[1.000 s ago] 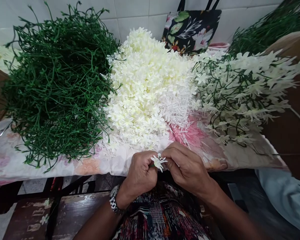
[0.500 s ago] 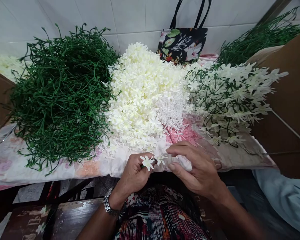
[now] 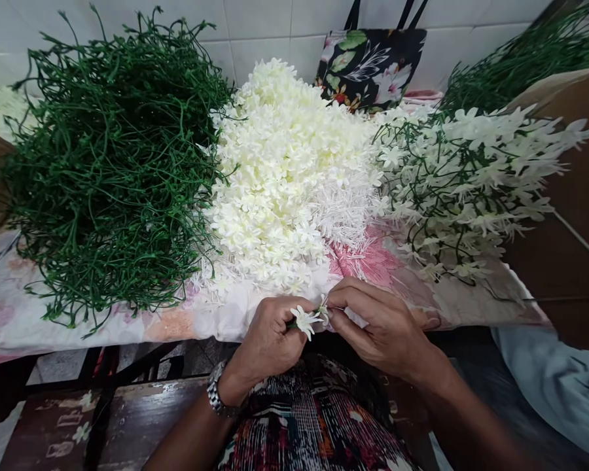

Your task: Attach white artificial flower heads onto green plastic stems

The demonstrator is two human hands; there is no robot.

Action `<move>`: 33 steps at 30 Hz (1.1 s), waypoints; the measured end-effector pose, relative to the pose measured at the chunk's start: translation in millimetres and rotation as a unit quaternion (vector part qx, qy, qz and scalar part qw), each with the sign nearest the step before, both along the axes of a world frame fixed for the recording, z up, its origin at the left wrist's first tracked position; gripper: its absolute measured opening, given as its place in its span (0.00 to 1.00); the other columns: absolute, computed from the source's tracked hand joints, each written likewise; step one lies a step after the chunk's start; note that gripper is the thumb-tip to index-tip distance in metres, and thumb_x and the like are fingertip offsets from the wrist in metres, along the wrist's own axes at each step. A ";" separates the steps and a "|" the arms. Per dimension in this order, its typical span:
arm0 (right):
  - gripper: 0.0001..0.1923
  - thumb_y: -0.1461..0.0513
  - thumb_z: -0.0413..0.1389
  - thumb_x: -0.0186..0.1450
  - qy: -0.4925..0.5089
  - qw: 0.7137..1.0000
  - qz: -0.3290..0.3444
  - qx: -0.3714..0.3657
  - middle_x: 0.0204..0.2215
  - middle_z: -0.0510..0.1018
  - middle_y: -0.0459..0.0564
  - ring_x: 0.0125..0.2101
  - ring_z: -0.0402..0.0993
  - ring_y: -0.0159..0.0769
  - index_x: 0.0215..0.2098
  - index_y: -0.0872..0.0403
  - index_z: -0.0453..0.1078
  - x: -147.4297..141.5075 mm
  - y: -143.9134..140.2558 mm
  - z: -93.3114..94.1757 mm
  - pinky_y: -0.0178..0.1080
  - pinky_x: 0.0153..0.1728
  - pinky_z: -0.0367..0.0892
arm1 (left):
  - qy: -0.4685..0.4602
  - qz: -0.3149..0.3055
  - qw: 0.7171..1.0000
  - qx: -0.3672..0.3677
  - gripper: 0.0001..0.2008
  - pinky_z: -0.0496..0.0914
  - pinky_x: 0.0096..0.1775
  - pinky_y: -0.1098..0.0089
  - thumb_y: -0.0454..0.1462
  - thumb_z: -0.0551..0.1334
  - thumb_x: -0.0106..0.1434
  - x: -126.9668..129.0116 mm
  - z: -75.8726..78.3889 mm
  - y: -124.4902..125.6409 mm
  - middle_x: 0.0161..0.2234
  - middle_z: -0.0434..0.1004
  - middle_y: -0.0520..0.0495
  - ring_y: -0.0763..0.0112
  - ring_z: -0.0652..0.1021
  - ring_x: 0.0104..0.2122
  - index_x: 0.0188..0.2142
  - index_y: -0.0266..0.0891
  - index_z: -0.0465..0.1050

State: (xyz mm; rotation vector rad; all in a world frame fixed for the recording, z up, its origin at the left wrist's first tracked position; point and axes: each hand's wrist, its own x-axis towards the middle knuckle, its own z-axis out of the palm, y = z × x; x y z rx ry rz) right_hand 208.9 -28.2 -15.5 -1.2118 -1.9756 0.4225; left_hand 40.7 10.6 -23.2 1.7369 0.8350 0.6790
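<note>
My left hand (image 3: 276,335) is closed around a flower stem; most of the stem is hidden in the fist, and a white artificial flower (image 3: 305,320) sticks out by the thumb. Close to it, my right hand (image 3: 373,320) pinches a second white flower (image 3: 323,307) between thumb and fingertips. Both hands are at the table's near edge, almost touching. Beyond them lies a heap of loose cream-white flower heads (image 3: 275,176), with thin white stalks (image 3: 346,212) at its right side.
A big pile of green plastic stems (image 3: 112,170) fills the left. Finished-looking white flower sprays (image 3: 466,183) lie at the right, beside a cardboard box (image 3: 569,255). A floral cloth (image 3: 171,325) covers the table. A black floral bag (image 3: 370,69) stands against the tiled wall (image 3: 258,59).
My right hand has moved left, and its spread fingers have closed on the second flower. My left hand keeps its grip. The view has shifted slightly.
</note>
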 end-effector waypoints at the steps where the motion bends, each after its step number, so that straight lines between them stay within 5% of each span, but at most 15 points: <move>1: 0.08 0.71 0.48 0.63 -0.001 1.000 0.001 -0.001 0.24 0.70 0.46 0.24 0.66 0.29 0.30 0.55 0.65 0.1 0.5 -0.5 0.32 0.25 0.63 | 0.001 -0.002 1.000 -0.001 0.08 0.62 0.26 0.74 0.31 0.55 0.55 -0.2 -1.0 0.0 0.18 0.68 0.52 0.74 0.68 0.21 0.21 0.35 0.69; 15: 0.07 0.69 0.47 0.64 -0.012 1.000 0.022 -0.007 0.21 0.70 0.44 0.22 0.66 0.28 0.31 0.54 0.63 1.3 0.1 -4.4 0.30 0.23 0.62 | 0.031 -0.016 0.994 0.103 0.07 0.57 0.25 0.74 0.26 0.49 0.41 1.3 -3.1 0.5 0.17 0.59 0.55 0.74 0.62 0.20 0.18 0.39 0.57; 26: 0.08 0.69 0.46 0.65 -0.023 0.999 0.032 -0.028 0.22 0.71 0.46 0.22 0.67 0.29 0.32 0.53 0.63 1.0 -1.2 -6.1 0.31 0.24 0.63 | 0.071 -0.021 0.986 0.148 0.10 0.53 0.24 0.72 0.27 0.48 0.43 1.6 -7.5 -1.9 0.16 0.52 0.56 0.74 0.58 0.18 0.20 0.41 0.45; 33: 0.08 0.69 0.46 0.65 -0.026 0.999 0.026 -0.029 0.22 0.71 0.46 0.23 0.68 0.29 0.31 0.54 0.63 -0.5 -3.0 -9.5 0.31 0.24 0.64 | 0.079 -0.021 0.985 0.150 0.09 0.53 0.23 0.71 0.27 0.48 0.44 3.7 -8.0 -2.8 0.15 0.53 0.56 0.74 0.59 0.18 0.18 0.41 0.47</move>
